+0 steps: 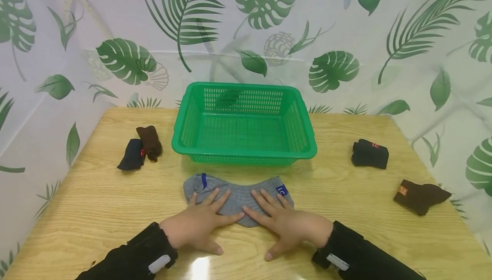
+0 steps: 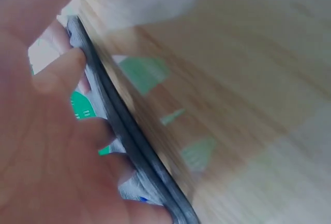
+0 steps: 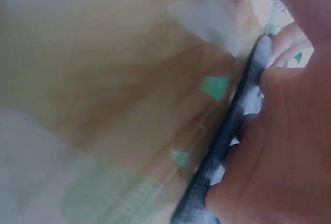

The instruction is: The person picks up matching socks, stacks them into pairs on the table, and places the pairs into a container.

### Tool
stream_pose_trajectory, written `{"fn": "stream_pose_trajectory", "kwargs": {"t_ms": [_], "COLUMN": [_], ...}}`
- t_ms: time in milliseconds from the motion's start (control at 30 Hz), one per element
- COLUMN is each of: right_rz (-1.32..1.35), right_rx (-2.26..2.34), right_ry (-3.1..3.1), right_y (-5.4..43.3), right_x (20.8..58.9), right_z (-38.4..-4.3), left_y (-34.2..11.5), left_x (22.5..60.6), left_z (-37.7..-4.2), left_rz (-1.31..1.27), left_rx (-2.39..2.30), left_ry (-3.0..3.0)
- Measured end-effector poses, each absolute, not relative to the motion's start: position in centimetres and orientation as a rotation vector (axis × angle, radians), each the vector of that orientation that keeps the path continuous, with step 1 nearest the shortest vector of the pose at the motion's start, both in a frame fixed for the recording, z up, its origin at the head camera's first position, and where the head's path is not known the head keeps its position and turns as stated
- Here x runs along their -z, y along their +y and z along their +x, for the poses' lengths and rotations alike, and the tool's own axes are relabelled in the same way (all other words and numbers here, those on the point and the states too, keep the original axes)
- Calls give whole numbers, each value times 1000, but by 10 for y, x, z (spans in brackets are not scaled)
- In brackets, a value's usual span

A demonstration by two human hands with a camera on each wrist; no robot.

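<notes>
Flat on the wooden table lies a grey sock (image 1: 240,192) with a blue stripe at its left end and a blue label at its right end. My left hand (image 1: 201,224) rests on its left half, fingers spread and straight. On the right half my right hand (image 1: 286,224) presses with fingers likewise spread. Both index fingertips come close together near the sock's lower middle. From the side, the left wrist view shows the sock's edge (image 2: 129,120) as two thin layers under the fingers. The right wrist view also shows this edge (image 3: 227,131) beneath my fingers.
A green plastic basket (image 1: 244,154) stands behind the sock. On the left of the table (image 1: 96,211) lie a dark folded sock (image 1: 132,155) and a brown one (image 1: 150,141). A black folded sock (image 1: 370,154) and a brown one (image 1: 419,196) lie on the right.
</notes>
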State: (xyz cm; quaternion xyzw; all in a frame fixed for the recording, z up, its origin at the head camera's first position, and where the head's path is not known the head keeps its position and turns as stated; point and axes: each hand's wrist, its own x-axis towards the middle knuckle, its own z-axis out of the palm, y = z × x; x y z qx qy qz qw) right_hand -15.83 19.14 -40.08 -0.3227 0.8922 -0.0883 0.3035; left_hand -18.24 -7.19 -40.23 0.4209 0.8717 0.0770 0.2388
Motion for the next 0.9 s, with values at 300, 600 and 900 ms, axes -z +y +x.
{"fn": "stream_pose_trajectory", "kwargs": {"t_ms": [300,600,900], "right_rz": [-891,-772,-1051], "right_rx": [270,471,209], "right_ry": [2385,2705,2909], "right_y": [197,210,214], "right_x": [400,384,398], "right_z": [-157,-175,-189], "left_y": [-75,-72,-96], "left_x": [400,379,402], "left_z": [-182,-214,-229], "left_rz": [1121,1114,1312], "left_rx": [-276,-639,-424], "left_ry": [2385,2627,3010]}}
